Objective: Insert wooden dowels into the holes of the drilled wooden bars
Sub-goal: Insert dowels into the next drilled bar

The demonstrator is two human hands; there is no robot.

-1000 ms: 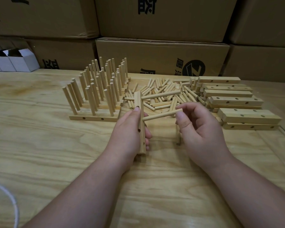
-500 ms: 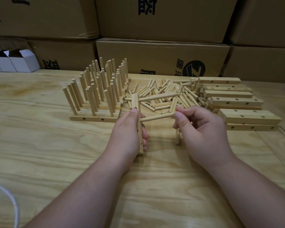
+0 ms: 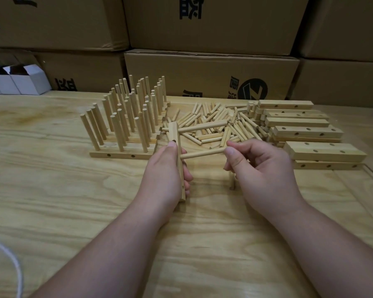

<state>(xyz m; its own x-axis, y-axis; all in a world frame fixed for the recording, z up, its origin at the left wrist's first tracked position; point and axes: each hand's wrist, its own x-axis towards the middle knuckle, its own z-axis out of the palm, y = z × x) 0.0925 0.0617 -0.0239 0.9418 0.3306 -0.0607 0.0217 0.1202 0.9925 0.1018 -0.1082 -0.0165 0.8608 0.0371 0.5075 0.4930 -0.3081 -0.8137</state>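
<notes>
My left hand (image 3: 164, 171) grips a drilled wooden bar (image 3: 174, 134) on edge, its long side running away from me. One dowel (image 3: 201, 126) sticks out of the bar's far hole toward the right. My right hand (image 3: 257, 166) pinches a second dowel (image 3: 202, 154) by its right end; its left end sits at the bar's middle hole. Another dowel (image 3: 232, 182) hangs down from under my right hand. A pile of loose dowels (image 3: 215, 123) lies behind my hands.
Finished bars with upright dowels (image 3: 125, 117) stand at the back left. A stack of drilled bars without dowels (image 3: 306, 132) lies at the right. Cardboard boxes (image 3: 211, 76) wall off the back, small white boxes (image 3: 15, 79) sit far left, and a white cord (image 3: 13, 263) lies near left.
My right hand has pushed the second dowel leftward into the bar's middle hole, and the bar has tilted slightly in my left hand.
</notes>
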